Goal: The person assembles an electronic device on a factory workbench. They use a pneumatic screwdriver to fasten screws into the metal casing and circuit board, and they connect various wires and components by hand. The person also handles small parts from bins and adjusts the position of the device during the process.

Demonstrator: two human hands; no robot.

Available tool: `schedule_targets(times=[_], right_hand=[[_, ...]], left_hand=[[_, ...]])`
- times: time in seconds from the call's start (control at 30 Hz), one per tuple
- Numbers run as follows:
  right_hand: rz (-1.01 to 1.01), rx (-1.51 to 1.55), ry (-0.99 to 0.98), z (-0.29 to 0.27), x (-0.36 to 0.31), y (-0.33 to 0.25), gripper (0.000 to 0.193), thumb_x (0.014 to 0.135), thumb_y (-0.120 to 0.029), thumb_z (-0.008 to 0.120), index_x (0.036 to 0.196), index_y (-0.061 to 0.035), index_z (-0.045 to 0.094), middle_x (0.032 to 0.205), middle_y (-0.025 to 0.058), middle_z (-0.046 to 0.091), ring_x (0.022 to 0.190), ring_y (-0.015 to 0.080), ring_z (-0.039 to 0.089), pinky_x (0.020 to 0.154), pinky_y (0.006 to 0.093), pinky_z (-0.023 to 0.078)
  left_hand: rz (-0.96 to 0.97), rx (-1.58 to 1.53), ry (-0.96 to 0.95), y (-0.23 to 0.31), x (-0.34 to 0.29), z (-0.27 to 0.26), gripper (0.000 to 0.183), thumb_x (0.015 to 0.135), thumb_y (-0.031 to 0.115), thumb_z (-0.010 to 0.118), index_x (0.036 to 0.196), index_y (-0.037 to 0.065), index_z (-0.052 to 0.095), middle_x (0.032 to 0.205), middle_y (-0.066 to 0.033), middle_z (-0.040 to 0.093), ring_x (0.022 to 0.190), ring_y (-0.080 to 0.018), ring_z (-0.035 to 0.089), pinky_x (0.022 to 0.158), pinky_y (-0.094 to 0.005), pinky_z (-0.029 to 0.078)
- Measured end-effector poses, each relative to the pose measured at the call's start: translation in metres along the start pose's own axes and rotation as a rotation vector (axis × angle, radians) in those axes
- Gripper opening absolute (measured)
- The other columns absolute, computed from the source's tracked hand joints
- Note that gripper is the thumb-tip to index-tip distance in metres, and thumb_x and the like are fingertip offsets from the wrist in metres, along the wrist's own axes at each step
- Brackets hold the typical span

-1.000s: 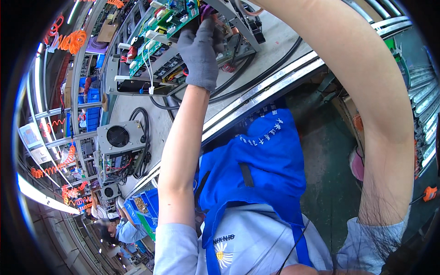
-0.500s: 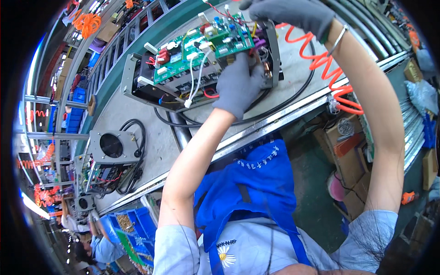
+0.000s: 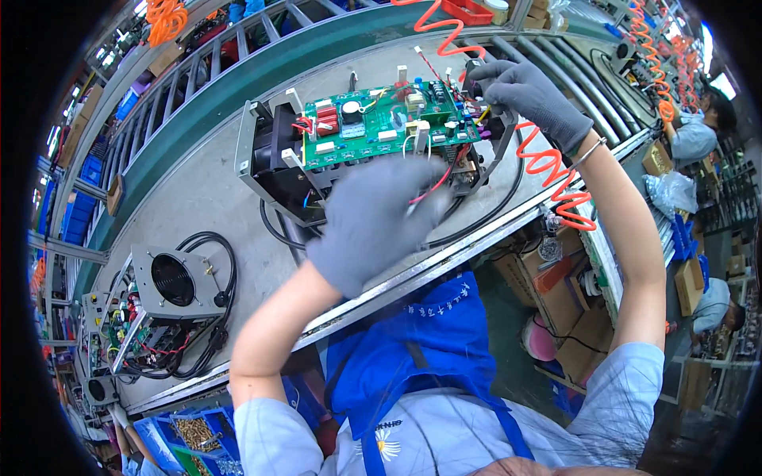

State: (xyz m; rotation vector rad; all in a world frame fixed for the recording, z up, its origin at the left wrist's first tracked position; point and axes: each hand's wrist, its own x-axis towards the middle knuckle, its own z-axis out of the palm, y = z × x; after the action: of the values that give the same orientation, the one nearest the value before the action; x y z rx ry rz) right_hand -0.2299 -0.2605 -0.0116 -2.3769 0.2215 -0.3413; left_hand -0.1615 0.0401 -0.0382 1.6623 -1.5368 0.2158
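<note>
A machine with a green circuit board (image 3: 373, 131) on top and dark end panels stands on the bench before me. My left hand (image 3: 381, 214), in a grey glove, is over the machine's near side and smeared by motion; its fingers cannot be made out. A red wire (image 3: 444, 181) runs from the machine down beside that hand. At the machine's right end, my gloved right hand (image 3: 536, 99) has its fingers bent round the upper edge of the end panel (image 3: 496, 147). White and red wires stand up from the board near it.
Left on the bench sits a grey housing (image 3: 171, 278) with a round fan opening and a coiled black cable (image 3: 226, 285). A coiled orange air hose (image 3: 548, 159) hangs by my right wrist. Behind runs a roller conveyor (image 3: 262, 36). Blue bins (image 3: 190, 432) hold small parts. Other people work nearby.
My left hand has pulled out from under the board's near edge and moved left and toward me. My right hand stays by the right end panel. The view has shifted.
</note>
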Motion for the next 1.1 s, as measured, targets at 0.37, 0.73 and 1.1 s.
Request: schedule_targets(times=[0.37,0.73,1.1], right_hand=[[-0.243,-0.579,0.029,0.014,-0.029,-0.05,0.017,0.084,-0.009,0.063,0.073,0.0045,0.065,0.136,0.0111,0.055,0.103,0.0326,0.061,0.086,0.0408,0.051],[0.016,-0.636,-0.114,0.001,-0.015,-0.061,0.033,0.088,-0.029,0.058,0.082,0.0025,0.069,0.132,0.0168,0.056,0.101,0.0328,0.062,0.084,0.0427,0.049],[0.087,-0.182,0.291,0.006,-0.017,-0.034,0.029,0.08,-0.014,0.058,0.063,0.0084,0.064,0.129,0.014,0.056,0.085,0.0109,0.058,0.07,0.026,0.045]], left_hand=[[-0.269,-0.261,-0.105,-0.004,-0.093,0.064,0.025,0.084,0.019,0.07,0.106,0.008,0.069,0.091,-0.0128,0.069,0.082,-0.0312,0.067,0.072,-0.0402,0.052],[-0.396,-0.35,-0.067,-0.015,-0.136,0.074,0.027,0.085,0.018,0.067,0.109,0.008,0.069,0.09,-0.014,0.069,0.08,-0.03,0.067,0.071,-0.0391,0.053],[-0.509,-0.306,-0.056,-0.028,-0.158,0.064,0.025,0.085,0.017,0.067,0.107,0.006,0.07,0.093,-0.0146,0.071,0.081,-0.0294,0.069,0.072,-0.0358,0.054]])
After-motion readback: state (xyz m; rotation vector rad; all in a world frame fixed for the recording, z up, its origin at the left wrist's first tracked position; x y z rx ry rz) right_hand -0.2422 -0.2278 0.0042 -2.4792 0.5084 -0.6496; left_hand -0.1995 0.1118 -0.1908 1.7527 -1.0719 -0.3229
